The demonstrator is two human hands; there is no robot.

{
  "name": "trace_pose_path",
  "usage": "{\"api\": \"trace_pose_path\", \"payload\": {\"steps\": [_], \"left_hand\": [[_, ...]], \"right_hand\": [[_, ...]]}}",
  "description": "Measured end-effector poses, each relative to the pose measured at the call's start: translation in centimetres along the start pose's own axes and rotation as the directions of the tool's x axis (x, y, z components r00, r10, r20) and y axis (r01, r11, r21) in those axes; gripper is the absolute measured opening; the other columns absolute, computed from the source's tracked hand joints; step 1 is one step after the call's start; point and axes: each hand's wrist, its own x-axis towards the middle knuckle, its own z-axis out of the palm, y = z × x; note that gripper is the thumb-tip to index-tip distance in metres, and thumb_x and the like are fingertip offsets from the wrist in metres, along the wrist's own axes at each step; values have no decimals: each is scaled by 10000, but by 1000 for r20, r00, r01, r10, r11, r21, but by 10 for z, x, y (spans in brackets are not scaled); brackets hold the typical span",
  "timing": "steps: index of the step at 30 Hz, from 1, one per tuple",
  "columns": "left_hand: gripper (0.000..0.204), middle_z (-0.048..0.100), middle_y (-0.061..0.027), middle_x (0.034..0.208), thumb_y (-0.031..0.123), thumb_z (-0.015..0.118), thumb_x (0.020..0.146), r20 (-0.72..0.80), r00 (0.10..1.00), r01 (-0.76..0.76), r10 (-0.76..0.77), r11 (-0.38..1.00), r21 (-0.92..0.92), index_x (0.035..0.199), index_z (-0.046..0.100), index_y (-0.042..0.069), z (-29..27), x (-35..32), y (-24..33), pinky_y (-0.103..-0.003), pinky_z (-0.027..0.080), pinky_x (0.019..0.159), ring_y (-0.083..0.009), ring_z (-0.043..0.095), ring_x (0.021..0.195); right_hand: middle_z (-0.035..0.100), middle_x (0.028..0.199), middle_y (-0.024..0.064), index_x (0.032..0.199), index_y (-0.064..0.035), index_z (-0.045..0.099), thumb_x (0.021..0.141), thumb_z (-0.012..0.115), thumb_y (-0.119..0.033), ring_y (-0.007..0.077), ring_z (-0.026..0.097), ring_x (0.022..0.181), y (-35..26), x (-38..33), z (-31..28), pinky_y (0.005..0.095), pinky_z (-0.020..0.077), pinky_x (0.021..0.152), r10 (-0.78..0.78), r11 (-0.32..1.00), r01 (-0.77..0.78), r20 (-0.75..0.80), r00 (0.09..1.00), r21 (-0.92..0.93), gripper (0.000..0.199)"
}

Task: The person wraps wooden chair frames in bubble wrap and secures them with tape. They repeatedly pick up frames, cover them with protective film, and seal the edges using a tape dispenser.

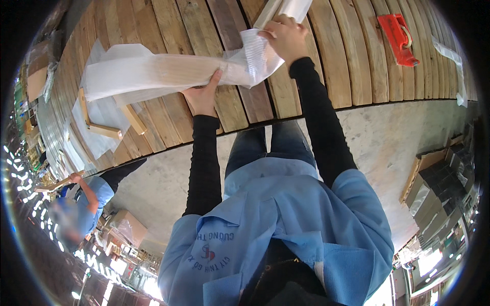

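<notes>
A long wooden board wrapped in white foam sheet [153, 71] lies across the plank worktable [337, 66]. My left hand [203, 98] grips the wrapped board at its near edge, thumb on top. My right hand [286, 35] pinches the loose, bunched end of the foam sheet at the board's right end and holds it up off the table. Another pale board or roll [286, 9] runs out of view behind my right hand.
A red tape dispenser [399, 38] lies at the table's far right, with a clear plastic strip [451, 61] beyond it. Wooden frame pieces [104, 130] rest on foam at the left. A co-worker in blue [89, 201] stands lower left. Stacked boxes [436, 188] sit on the concrete floor [388, 137] at right.
</notes>
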Motion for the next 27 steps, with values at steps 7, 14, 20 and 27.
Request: {"api": "trace_pose_path", "payload": {"steps": [7, 14, 20, 27], "left_hand": [[890, 491, -106, 1403, -53, 850, 767, -78, 982, 158, -173, 973, -170, 1463, 320, 108, -24, -12, -22, -386, 461, 1068, -224, 527, 1261], [852, 535, -90, 1341, -40, 817, 811, -66, 756, 536, -651, 674, -508, 1457, 349, 261, -60, -45, -55, -448, 515, 985, -251, 573, 1184], [701, 559, -110, 1305, 30, 817, 838, 157, 635, 748, -757, 550, -372, 1404, 437, 189, -97, -24, -81, -512, 569, 924, -266, 570, 1182], [630, 522, -126, 1353, 137, 759, 916, 246, 613, 735, -751, 429, -525, 1450, 425, 163, -118, -21, -105, -501, 590, 929, -302, 560, 1175]], "right_hand": [[533, 1440, 131, 1076, -134, 705, 920, 728, -259, 307, 460, 1364, 27, -77, -59, 500, 363, 1120, 440, 452, -300, 82, 894, 840, 201], [515, 1369, 245, 1094, -24, 584, 942, 613, -579, 347, 523, 1288, 73, -155, -83, 503, 459, 1041, 699, -532, -79, 490, 521, 843, 576], [631, 1236, 242, 1222, -25, 555, 846, 735, -567, 389, 644, 1115, 58, -97, -60, 468, 555, 880, 765, 519, -746, 162, 623, 418, 684], [674, 703, 177, 847, -13, 683, 852, 777, -374, 355, 704, 699, 92, -92, -99, 424, 551, 651, 807, 547, -822, 163, 568, 157, 372]]}}
